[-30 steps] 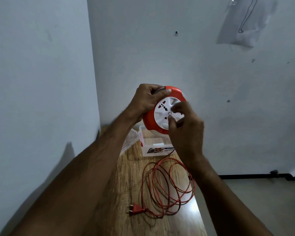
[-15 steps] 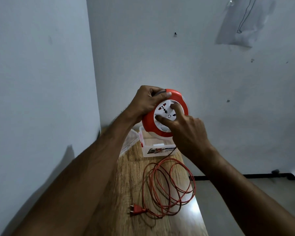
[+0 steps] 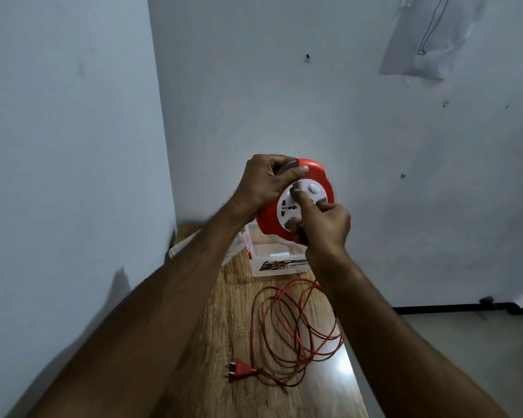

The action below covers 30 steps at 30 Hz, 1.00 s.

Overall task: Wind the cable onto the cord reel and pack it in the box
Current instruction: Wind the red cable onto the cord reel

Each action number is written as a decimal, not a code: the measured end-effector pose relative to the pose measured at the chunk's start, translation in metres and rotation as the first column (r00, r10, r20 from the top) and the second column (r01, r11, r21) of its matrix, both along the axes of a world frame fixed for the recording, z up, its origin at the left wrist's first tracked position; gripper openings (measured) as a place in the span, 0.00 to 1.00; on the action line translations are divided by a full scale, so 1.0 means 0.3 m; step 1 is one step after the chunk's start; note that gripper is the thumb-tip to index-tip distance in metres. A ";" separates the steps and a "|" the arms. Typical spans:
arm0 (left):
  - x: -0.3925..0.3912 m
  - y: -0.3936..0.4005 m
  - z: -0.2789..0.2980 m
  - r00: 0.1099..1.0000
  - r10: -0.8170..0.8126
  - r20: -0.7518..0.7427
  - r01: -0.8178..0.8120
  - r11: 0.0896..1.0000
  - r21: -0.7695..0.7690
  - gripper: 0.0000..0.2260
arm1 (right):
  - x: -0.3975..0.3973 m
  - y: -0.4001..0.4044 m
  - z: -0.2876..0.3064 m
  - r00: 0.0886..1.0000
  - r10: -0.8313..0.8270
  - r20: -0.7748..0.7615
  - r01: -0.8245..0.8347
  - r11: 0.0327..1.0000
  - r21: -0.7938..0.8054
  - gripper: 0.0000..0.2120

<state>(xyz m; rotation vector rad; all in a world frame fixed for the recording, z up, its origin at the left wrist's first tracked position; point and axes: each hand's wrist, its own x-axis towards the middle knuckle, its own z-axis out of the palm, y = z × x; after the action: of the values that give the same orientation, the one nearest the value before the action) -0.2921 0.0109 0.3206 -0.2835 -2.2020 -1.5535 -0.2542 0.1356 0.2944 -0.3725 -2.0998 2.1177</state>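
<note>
Cord reel [image 3: 296, 203]: red rim, white socket face, held up in the air above the box, tilted toward the camera. Left hand [image 3: 264, 184] wrapped over the upper-left rim, fingers curled round the dark handle, thumb laid along the top edge. Right hand [image 3: 322, 226] on the white face: index fingertip pressed into it, thumb tucked against the lower edge, remaining fingers curled in; looks like a crank grip on the inner disc.

Cable [image 3: 296, 330]: red, mostly unwound, lying in loose overlapping loops on the wooden table [image 3: 200, 387], one strand rising behind the right wrist toward the reel. Plug [image 3: 241, 371] flat at the near end of the loops. Box [image 3: 272, 260]: clear plastic, open, against the wall just below the reel, lid [image 3: 194, 245] tipped off to its left.

Step judged: winding, early, most cable yet to take up. Next move calls for steady turning of the white face with the rim held firm, loops feeding without snagging. Packing not yet begun.
</note>
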 end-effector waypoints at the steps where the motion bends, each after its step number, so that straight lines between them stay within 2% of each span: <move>1: 0.000 0.001 -0.004 1.000 -0.003 -0.007 0.003 1.000 -0.008 0.17 | 0.006 -0.005 0.015 0.994 0.033 0.099 -0.013 0.980 -0.200 0.28; 3: 0.000 0.003 -0.014 1.000 -0.001 -0.021 0.001 1.000 -0.026 0.17 | 0.019 -0.010 0.051 0.960 0.135 0.244 0.024 0.832 -0.555 0.27; 4: -0.002 0.004 -0.018 1.000 -0.002 -0.023 0.002 1.000 -0.024 0.16 | 0.026 -0.009 0.068 0.945 0.183 0.270 0.048 0.742 -0.669 0.27; 6: -0.006 0.000 -0.018 1.000 -0.016 -0.013 0.016 1.000 0.000 0.15 | 0.035 -0.001 0.090 0.928 0.255 0.270 0.058 0.618 -0.784 0.26; 7: -0.007 -0.006 -0.014 1.000 -0.021 -0.004 0.021 1.000 0.018 0.15 | 0.048 0.003 0.099 0.923 0.281 0.264 0.039 0.613 -0.789 0.25; 8: -0.007 -0.013 -0.009 1.000 -0.021 0.006 0.021 0.999 0.040 0.14 | 0.063 0.010 0.104 0.924 0.286 0.253 0.006 0.652 -0.758 0.22; 10: -0.006 -0.030 -0.002 1.000 -0.021 0.018 0.020 0.996 0.087 0.13 | 0.087 0.027 0.102 0.964 0.215 0.155 -0.098 0.831 -0.547 0.15; 11: -0.005 -0.037 0.000 0.999 -0.021 0.023 0.019 0.995 0.098 0.13 | 0.092 0.039 0.090 0.987 0.157 0.019 -0.142 0.933 -0.330 0.12; 12: -0.003 -0.043 0.001 0.999 -0.022 0.030 0.019 0.995 0.101 0.12 | 0.088 0.054 0.072 0.973 0.132 -0.188 -0.138 0.990 -0.023 0.10; 13: -0.001 -0.046 0.001 0.999 -0.024 0.037 0.021 0.995 0.100 0.12 | 0.080 0.070 0.054 0.899 0.182 -0.399 -0.050 0.946 0.319 0.10; 14: -0.001 -0.047 0.001 0.999 -0.030 0.046 0.025 0.995 0.101 0.12 | 0.068 0.088 0.036 0.793 0.308 -0.526 0.082 0.802 0.592 0.13; 15: 0.000 -0.047 0.002 0.998 -0.038 0.055 0.032 0.994 0.104 0.12 | 0.058 0.102 0.020 0.710 0.448 -0.544 0.194 0.618 0.762 0.16; 16: 0.000 -0.048 0.004 0.997 -0.047 0.063 0.040 0.993 0.108 0.12 | 0.053 0.112 0.011 0.679 0.552 -0.485 0.255 0.441 0.860 0.21; 18: -0.003 -0.049 0.010 0.996 -0.057 0.067 0.050 0.993 0.104 0.13 | 0.051 0.124 0.002 0.700 0.631 -0.333 0.287 0.178 0.941 0.30; 19: -0.003 -0.050 0.012 0.996 -0.054 0.070 0.047 0.994 0.098 0.13 | 0.053 0.127 0.001 0.714 0.641 -0.282 0.290 0.097 0.952 0.33; 21: -0.001 -0.054 0.016 0.995 -0.056 0.079 0.049 0.994 0.093 0.12 | 0.048 0.139 0.003 0.714 0.664 -0.223 0.304 -0.006 0.953 0.35; 24: 0.005 -0.056 0.018 0.992 -0.088 0.096 0.079 0.992 0.097 0.12 | 0.036 0.142 0.028 0.697 0.680 -0.226 0.361 -0.062 0.930 0.34; 27: 0.006 -0.048 0.020 0.992 -0.094 0.090 0.087 0.994 0.073 0.12 | 0.025 0.136 0.034 0.660 0.698 -0.278 0.469 -0.094 0.878 0.29; 29: 0.005 -0.042 0.020 0.993 -0.085 0.083 0.081 0.995 0.055 0.13 | 0.007 0.134 0.029 0.657 0.688 -0.307 0.479 -0.067 0.875 0.30; 30: 0.005 -0.041 0.019 0.994 -0.081 0.079 0.077 0.996 0.052 0.14 | -0.004 0.133 0.028 0.657 0.676 -0.335 0.470 -0.019 0.883 0.30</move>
<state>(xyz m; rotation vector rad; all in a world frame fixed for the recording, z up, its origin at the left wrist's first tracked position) -0.2908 -0.0015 0.3263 -0.3016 -2.2349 -1.6862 -0.2554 0.1755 0.3028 0.8426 -2.2847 -0.0918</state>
